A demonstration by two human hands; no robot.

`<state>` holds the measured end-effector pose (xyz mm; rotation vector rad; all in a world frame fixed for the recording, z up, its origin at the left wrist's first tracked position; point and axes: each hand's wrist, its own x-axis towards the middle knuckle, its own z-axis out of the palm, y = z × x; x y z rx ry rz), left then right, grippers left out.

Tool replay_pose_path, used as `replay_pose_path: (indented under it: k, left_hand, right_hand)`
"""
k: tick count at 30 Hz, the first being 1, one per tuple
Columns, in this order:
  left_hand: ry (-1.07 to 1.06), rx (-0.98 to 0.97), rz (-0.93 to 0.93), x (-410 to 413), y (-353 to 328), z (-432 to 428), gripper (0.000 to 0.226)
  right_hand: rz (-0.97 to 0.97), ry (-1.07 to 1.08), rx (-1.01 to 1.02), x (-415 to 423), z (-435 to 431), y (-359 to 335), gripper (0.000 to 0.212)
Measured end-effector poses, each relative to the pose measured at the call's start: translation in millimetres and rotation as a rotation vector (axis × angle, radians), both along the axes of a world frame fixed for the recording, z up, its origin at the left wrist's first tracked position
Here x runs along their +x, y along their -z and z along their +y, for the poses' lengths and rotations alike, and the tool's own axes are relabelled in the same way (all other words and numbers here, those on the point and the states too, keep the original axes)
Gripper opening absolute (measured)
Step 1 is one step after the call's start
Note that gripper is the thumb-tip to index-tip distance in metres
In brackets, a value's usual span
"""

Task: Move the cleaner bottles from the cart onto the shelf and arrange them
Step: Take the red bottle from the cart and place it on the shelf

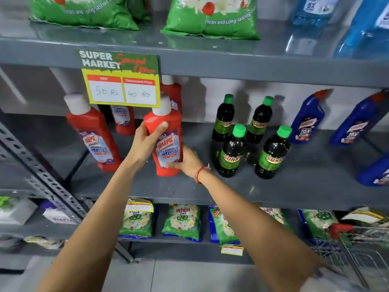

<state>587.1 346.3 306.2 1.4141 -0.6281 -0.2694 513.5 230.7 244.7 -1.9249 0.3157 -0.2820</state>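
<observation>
A red Harpic cleaner bottle [166,142] with a white cap stands on the grey middle shelf [294,186]. My left hand [147,142] grips its upper body from the left, thumb across the front. My right hand [187,161] holds its lower right side near the base. Another red Harpic bottle [92,133] stands to the left, and two more red ones [124,121] sit behind, partly hidden by the price sign. The wire cart [353,249] shows at the lower right corner.
Several dark bottles with green caps [233,150] stand right of my hands. Blue cleaner bottles [307,119] line the right end. A special-offer sign [122,81] hangs from the upper shelf. Green detergent bags [183,222] fill the lower shelf and the top one.
</observation>
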Motion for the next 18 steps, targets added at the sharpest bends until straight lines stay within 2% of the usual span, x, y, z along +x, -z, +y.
replay_pose_path:
  k: [6, 12, 14, 18]
  left_hand:
    - [0.054, 0.062, 0.026, 21, 15, -7, 0.034]
    - [0.054, 0.081, 0.06, 19, 18, -4, 0.026]
    - [-0.061, 0.052, 0.085, 10, 26, 0, 0.024]
    - [-0.558, -0.073, 0.188, -40, 64, 4, 0.004]
  right_hand:
    - [0.055, 0.05, -0.022, 19, -7, 6, 0.068]
    - [0.104, 0.107, -0.068, 13, -10, 13, 0.066]
    - [0.095, 0.155, -0.077, -4, -12, 17, 0.062]
    - [0.007, 0.298, -0.053, -67, -29, 23, 0.041]
